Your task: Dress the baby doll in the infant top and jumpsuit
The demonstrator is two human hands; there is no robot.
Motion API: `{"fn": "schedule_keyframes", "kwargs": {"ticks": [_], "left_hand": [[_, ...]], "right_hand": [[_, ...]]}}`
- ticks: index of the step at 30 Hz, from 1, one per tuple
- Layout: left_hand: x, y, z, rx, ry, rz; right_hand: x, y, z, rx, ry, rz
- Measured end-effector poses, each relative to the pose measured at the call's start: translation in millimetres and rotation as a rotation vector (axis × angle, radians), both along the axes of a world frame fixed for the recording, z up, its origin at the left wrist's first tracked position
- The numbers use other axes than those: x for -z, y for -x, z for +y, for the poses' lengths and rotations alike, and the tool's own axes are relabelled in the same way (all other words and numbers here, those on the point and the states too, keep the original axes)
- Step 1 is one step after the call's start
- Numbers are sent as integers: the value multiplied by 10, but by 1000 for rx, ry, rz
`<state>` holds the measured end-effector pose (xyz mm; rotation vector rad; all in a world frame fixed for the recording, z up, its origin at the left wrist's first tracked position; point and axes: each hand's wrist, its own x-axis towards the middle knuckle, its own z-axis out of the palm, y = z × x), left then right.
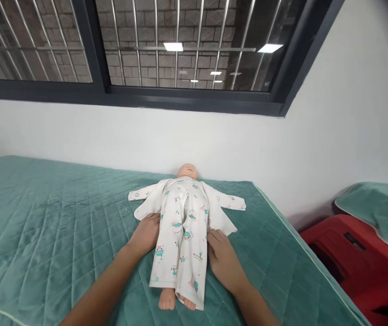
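Hands lie flat and open, holding nothing: left hand (146, 233) and right hand (223, 258) touch the doll (187, 171) beside its legs. The doll lies face up on a green blanket (44, 217) and looks light, its suit (183, 226) soft and loose, so its middle seems best to hold.

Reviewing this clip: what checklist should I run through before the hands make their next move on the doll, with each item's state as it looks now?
1. Doll flat on its back on the bed cover: ok.
2. Left hand against the trousers at the doll's hip: ok.
3. Right hand lying flat against the other side: ok.
4. Left hand gripping cloth: cannot tell, its fingertips are hidden.
5. Jacket closed: not ok, it lies open with flaps and sleeves spread.
6. Feet showing below the trouser legs: ok.
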<state>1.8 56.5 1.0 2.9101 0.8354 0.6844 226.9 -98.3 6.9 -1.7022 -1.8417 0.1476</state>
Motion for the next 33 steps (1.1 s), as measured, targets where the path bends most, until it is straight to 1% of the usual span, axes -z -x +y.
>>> {"fn": "schedule_keyframes", "kwargs": {"ticks": [2, 5, 7, 9, 12, 15, 17, 19, 20, 21, 23, 25, 26, 28, 29, 31, 33], "left_hand": [[31, 63, -53, 13, -61, 12], [103, 181, -181, 19, -134, -87], [144, 249, -275, 5, -155, -145], [163, 288, -355, -8, -148, -160], [150, 295, -434, -3, -91, -163], [124, 287, -463, 32, 24, -164], [130, 301, -441, 55, 124, -163], [169, 333, -374, 27, 210, -204], [199, 352, -324, -28, 236, -254], [233, 369, -267, -115, 251, -318], [294, 390, -144, -350, 259, -432], [326, 387, -32, -577, 260, -444], [326, 376, 17, -661, 259, -407], [301, 346, 100, -767, 247, -306], [281, 331, 137, -801, 239, -264], [243, 308, 205, -841, 233, -220], [219, 301, 262, -851, 247, -211]], "right_hand": [[3, -8, -10, 12, -12, 1], [1, -9, -50, 32, -50, -8], [-5, 0, -83, 41, -74, -33], [-12, 11, -107, 44, -81, -64], [-26, 27, -122, 50, -56, -100], [-46, 53, -144, 41, 12, -107], [-60, 71, -179, 36, 46, -93], [-73, 68, -222, 23, 61, -64], [-81, 47, -238, 10, 63, -39], [-90, 8, -246, 1, 56, -5], [-113, -138, -222, 35, 11, 78], [-143, -370, -134, 169, -45, 152], [-156, -505, -68, 263, -49, 177], [-169, -771, 90, 436, 19, 207], [-168, -883, 172, 477, 83, 206], [-150, -1032, 320, 509, 180, 163], [-121, -1072, 428, 529, 215, 109]]}}
